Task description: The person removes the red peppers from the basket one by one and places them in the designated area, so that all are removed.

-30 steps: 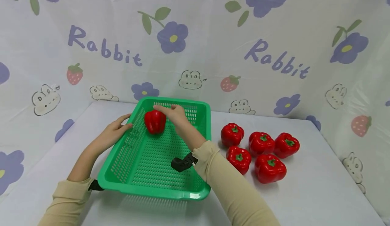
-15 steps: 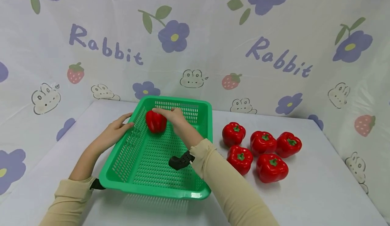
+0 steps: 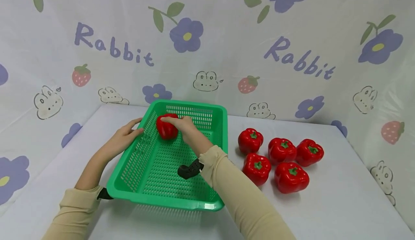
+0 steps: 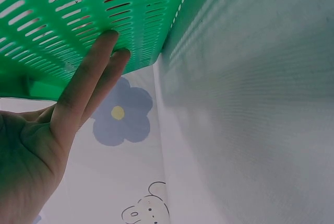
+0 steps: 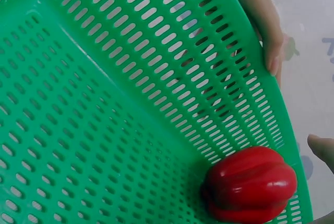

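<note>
A green perforated basket point(image 3: 165, 204) stands in front of me on the table. Inside it, near the far left corner, lies a red bell pepper point(image 3: 167, 129); its stem is not visible. My left hand point(image 3: 120, 143) is at the basket's left side, thumb at the rim. In the left wrist view, straight fingers point(image 4: 86, 83) touch the outer wall. My right hand point(image 3: 185, 126) is inside the basket, one outstretched finger over the pepper's top. The right wrist view shows a fingertip point(image 5: 322, 148) apart from the pepper point(image 5: 253, 185); the other fingers are mostly hidden.
Right of the basket, several red bell peppers point(image 3: 282, 150) with green stems stand on the white table point(image 3: 343, 197). A patterned cloth point(image 3: 227, 35) hangs behind the table. A black wrist strap piece point(image 3: 189, 170) sticks out below the right sleeve.
My right hand has shifted slightly left and nearer, so its finger now overlaps the pepper's top. The left hand and the pepper keep their places at the basket; the whole view shifts a little.
</note>
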The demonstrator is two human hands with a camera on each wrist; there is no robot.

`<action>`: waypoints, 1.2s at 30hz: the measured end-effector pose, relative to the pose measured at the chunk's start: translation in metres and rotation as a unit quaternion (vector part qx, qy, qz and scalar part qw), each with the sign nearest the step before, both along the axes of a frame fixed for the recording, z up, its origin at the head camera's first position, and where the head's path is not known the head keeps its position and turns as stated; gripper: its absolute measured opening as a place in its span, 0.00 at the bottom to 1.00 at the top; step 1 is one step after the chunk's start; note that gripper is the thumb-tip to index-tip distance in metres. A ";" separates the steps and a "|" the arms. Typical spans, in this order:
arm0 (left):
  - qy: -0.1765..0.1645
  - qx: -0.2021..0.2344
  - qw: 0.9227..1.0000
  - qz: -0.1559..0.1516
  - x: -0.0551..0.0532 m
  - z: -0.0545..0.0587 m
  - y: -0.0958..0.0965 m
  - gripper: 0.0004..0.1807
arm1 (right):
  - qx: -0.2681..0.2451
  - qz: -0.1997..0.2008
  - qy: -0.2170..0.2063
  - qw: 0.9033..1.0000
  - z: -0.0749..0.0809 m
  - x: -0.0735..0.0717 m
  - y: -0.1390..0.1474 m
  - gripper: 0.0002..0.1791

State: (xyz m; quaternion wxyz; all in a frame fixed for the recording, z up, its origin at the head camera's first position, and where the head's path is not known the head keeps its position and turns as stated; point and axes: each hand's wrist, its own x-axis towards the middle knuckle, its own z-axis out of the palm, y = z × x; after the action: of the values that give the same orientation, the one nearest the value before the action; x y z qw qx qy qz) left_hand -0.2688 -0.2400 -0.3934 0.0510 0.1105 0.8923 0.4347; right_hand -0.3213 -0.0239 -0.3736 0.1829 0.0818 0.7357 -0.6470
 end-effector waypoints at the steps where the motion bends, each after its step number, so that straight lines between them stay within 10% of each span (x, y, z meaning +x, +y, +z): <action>1: 0.000 0.001 1.000 0.000 0.000 0.001 0.000 0.33 | 0.003 0.000 0.000 1.000 0.000 0.000 0.000 0.52; 36: -0.004 0.009 1.000 -0.012 0.002 0.000 0.000 0.34 | 0.014 -0.019 0.006 1.000 -0.023 -0.003 -0.007 0.42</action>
State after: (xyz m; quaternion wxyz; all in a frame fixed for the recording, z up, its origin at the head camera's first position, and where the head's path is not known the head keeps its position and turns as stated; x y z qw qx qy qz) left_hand -0.2668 -0.2396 -0.3931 0.0582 0.1197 0.8868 0.4425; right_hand -0.3243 -0.0310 -0.3968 0.1655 0.0945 0.7440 -0.6405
